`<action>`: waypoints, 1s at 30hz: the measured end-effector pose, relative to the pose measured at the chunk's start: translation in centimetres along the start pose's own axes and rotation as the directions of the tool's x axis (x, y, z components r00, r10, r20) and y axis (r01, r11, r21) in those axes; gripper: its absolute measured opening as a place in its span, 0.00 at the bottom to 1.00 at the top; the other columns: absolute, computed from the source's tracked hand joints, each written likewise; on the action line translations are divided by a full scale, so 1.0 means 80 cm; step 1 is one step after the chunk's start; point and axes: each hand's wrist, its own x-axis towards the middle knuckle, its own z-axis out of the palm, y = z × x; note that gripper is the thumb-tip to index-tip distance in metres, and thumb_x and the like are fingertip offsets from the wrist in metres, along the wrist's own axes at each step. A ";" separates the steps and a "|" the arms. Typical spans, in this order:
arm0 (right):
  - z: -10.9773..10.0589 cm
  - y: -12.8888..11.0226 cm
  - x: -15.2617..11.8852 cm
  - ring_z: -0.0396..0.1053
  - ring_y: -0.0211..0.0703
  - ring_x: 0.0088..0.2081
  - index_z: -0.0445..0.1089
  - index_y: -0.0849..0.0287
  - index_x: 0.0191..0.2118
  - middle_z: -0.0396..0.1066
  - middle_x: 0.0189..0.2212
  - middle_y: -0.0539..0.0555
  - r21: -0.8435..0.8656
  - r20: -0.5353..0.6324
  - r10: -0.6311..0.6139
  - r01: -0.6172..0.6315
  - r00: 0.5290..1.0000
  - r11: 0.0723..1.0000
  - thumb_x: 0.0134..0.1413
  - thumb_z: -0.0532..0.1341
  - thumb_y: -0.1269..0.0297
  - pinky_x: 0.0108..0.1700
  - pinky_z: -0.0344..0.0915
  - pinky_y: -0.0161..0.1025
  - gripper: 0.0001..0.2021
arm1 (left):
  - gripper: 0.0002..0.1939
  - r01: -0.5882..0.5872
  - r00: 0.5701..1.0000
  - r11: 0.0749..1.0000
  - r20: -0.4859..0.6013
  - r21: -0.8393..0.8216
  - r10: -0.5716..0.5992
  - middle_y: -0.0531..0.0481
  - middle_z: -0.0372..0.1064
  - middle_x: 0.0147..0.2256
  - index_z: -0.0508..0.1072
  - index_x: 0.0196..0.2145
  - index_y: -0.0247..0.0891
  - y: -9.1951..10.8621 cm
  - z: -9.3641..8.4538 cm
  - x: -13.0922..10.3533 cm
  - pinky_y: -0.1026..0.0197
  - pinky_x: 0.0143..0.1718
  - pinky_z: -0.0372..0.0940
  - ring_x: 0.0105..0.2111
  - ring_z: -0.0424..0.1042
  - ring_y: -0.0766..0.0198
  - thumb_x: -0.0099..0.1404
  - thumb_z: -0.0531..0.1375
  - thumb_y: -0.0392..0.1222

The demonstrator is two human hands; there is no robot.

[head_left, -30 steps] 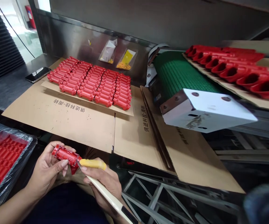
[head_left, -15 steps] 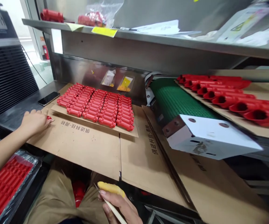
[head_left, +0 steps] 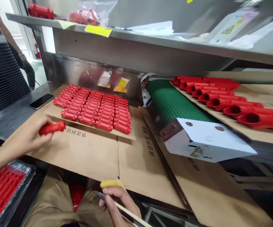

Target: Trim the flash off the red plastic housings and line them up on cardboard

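My left hand (head_left: 32, 137) is closed round a red tubular plastic part (head_left: 56, 127), held above the cardboard (head_left: 98, 159) at the left. Low in the middle, over the cardboard's front edge, my right hand (head_left: 121, 201) grips a slim knife (head_left: 130, 216) with a pale handle; its blurred metal tip points up and left. A yellow finger cot (head_left: 111, 183) covers one fingertip of that hand. Beyond my left hand, several rows of similar red parts (head_left: 95, 108) lie side by side on a smaller cardboard sheet (head_left: 133, 136).
A green conveyor belt (head_left: 174, 102) with a white end cover (head_left: 209, 138) runs at the right. Larger red tubes (head_left: 252, 118) lie beside it on cardboard. A phone (head_left: 41, 101) rests at the left, above a tray of red parts (head_left: 2, 192). A metal shelf (head_left: 127, 37) spans the back.
My left hand has come nearer to me from the cardboard's left edge, and its red part now shows plainly. The knife has turned slightly in my right hand. A person appears at upper left.
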 end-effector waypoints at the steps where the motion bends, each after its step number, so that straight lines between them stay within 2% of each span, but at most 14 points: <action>1: 0.002 -0.003 0.006 0.76 0.41 0.25 0.80 0.52 0.44 0.80 0.31 0.53 -0.027 0.040 0.015 -0.014 0.999 1.000 0.70 0.65 0.61 0.28 0.74 0.35 0.06 | 0.13 0.011 0.999 0.974 0.052 -0.225 0.001 0.48 0.78 0.31 0.83 0.42 0.41 0.019 0.004 -0.032 0.60 0.30 0.69 0.28 0.76 0.55 0.61 0.70 0.48; 3: 0.009 -0.013 0.020 0.77 0.42 0.30 0.81 0.54 0.44 0.81 0.33 0.54 -0.085 0.150 -0.004 0.016 0.989 0.996 0.67 0.67 0.59 0.32 0.73 0.35 0.06 | 0.14 0.170 0.977 0.827 0.203 -0.536 -0.069 0.43 0.84 0.40 0.86 0.45 0.45 0.060 0.019 -0.090 0.59 0.37 0.75 0.37 0.83 0.49 0.62 0.71 0.50; 4: 0.012 -0.017 0.026 0.77 0.41 0.30 0.81 0.55 0.44 0.81 0.33 0.54 -0.103 0.212 -0.001 0.024 0.977 0.994 0.66 0.68 0.59 0.32 0.72 0.35 0.07 | 0.14 0.294 0.940 0.724 0.328 -0.625 -0.098 0.42 0.84 0.42 0.87 0.47 0.46 0.079 0.028 -0.112 0.58 0.38 0.76 0.38 0.83 0.48 0.64 0.71 0.49; 6: 0.019 -0.023 0.032 0.73 0.39 0.27 0.79 0.57 0.38 0.78 0.29 0.52 -0.103 0.308 0.045 -0.014 0.950 0.995 0.67 0.67 0.58 0.30 0.68 0.34 0.09 | 0.16 0.459 0.883 0.523 0.434 -0.718 -0.180 0.41 0.85 0.40 0.87 0.48 0.47 0.106 0.046 -0.146 0.58 0.34 0.77 0.35 0.83 0.49 0.63 0.72 0.51; 9: 0.023 -0.023 0.024 0.66 0.35 0.23 0.74 0.58 0.32 0.72 0.23 0.48 -0.053 0.344 0.157 -0.148 0.926 0.988 0.69 0.63 0.55 0.27 0.63 0.32 0.15 | 0.19 0.575 0.811 0.306 0.479 -0.759 -0.334 0.44 0.82 0.30 0.86 0.48 0.46 0.125 0.067 -0.175 0.60 0.29 0.74 0.26 0.78 0.57 0.61 0.73 0.54; 12: 0.024 -0.021 0.007 0.61 0.33 0.19 0.71 0.58 0.34 0.66 0.20 0.45 0.023 0.319 0.311 -0.336 0.895 0.942 0.69 0.62 0.47 0.22 0.57 0.31 0.19 | 0.17 0.634 0.719 0.177 0.491 -0.752 -0.491 0.51 0.76 0.24 0.83 0.40 0.44 0.135 0.076 -0.188 0.66 0.24 0.66 0.20 0.69 0.65 0.59 0.75 0.56; 14: 0.025 -0.021 -0.002 0.58 0.32 0.19 0.68 0.57 0.35 0.64 0.20 0.44 0.086 0.303 0.369 -0.411 0.878 0.907 0.65 0.66 0.42 0.21 0.55 0.30 0.21 | 0.19 0.640 0.680 0.146 0.467 -0.754 -0.565 0.52 0.75 0.24 0.80 0.37 0.43 0.145 0.079 -0.192 0.67 0.23 0.64 0.21 0.68 0.66 0.56 0.77 0.56; 18: 0.027 -0.023 -0.008 0.57 0.31 0.20 0.65 0.56 0.33 0.66 0.22 0.44 0.185 0.283 0.388 -0.447 0.877 0.875 0.59 0.70 0.40 0.21 0.55 0.28 0.24 | 0.23 0.607 0.668 0.083 0.451 -0.790 -0.593 0.50 0.78 0.29 0.78 0.37 0.43 0.159 0.085 -0.193 0.64 0.30 0.70 0.27 0.75 0.62 0.51 0.78 0.57; 20: 0.026 -0.020 -0.010 0.59 0.31 0.18 0.64 0.56 0.32 0.65 0.20 0.44 0.205 0.298 0.425 -0.492 0.855 0.846 0.63 0.66 0.39 0.21 0.57 0.28 0.24 | 0.22 0.614 0.657 0.042 0.482 -0.788 -0.580 0.51 0.76 0.27 0.77 0.35 0.42 0.161 0.089 -0.189 0.67 0.27 0.65 0.25 0.70 0.66 0.55 0.76 0.60; 22: 0.023 -0.015 -0.013 0.60 0.31 0.17 0.65 0.56 0.33 0.64 0.19 0.43 0.192 0.299 0.450 -0.515 0.841 0.835 0.66 0.64 0.39 0.20 0.59 0.29 0.24 | 0.23 0.630 0.648 0.022 0.511 -0.776 -0.565 0.54 0.68 0.23 0.76 0.32 0.40 0.159 0.091 -0.185 0.70 0.22 0.55 0.21 0.60 0.70 0.60 0.72 0.63; 24: 0.021 -0.012 -0.016 0.61 0.32 0.17 0.66 0.56 0.33 0.64 0.18 0.43 0.134 0.268 0.420 -0.465 0.867 0.875 0.68 0.63 0.42 0.21 0.59 0.29 0.22 | 0.25 0.642 0.650 0.029 0.525 -0.766 -0.549 0.56 0.63 0.21 0.74 0.29 0.39 0.156 0.092 -0.183 0.71 0.20 0.48 0.20 0.53 0.72 0.63 0.70 0.65; 27: 0.018 -0.014 -0.015 0.64 0.34 0.20 0.69 0.56 0.30 0.67 0.20 0.46 -0.074 0.175 0.207 -0.197 0.963 0.978 0.72 0.61 0.51 0.24 0.60 0.32 0.19 | 0.22 0.636 0.685 0.115 0.490 -0.763 -0.540 0.55 0.64 0.22 0.75 0.31 0.40 0.147 0.092 -0.185 0.70 0.21 0.52 0.20 0.55 0.70 0.66 0.68 0.62; 29: 0.017 -0.017 -0.012 0.67 0.36 0.23 0.70 0.57 0.29 0.70 0.21 0.48 -0.222 0.124 0.064 -0.035 0.990 0.974 0.72 0.60 0.57 0.28 0.62 0.33 0.18 | 0.15 0.556 0.770 0.253 0.377 -0.791 -0.514 0.50 0.72 0.29 0.79 0.36 0.42 0.142 0.095 -0.191 0.67 0.26 0.64 0.26 0.67 0.65 0.66 0.70 0.56; 30: 0.017 -0.018 -0.010 0.67 0.36 0.23 0.71 0.57 0.29 0.71 0.22 0.48 -0.262 0.111 0.038 -0.008 0.993 0.965 0.72 0.60 0.59 0.28 0.62 0.33 0.17 | 0.12 0.494 0.819 0.317 0.312 -0.810 -0.481 0.47 0.76 0.35 0.81 0.39 0.43 0.140 0.097 -0.195 0.64 0.33 0.71 0.32 0.74 0.61 0.65 0.71 0.52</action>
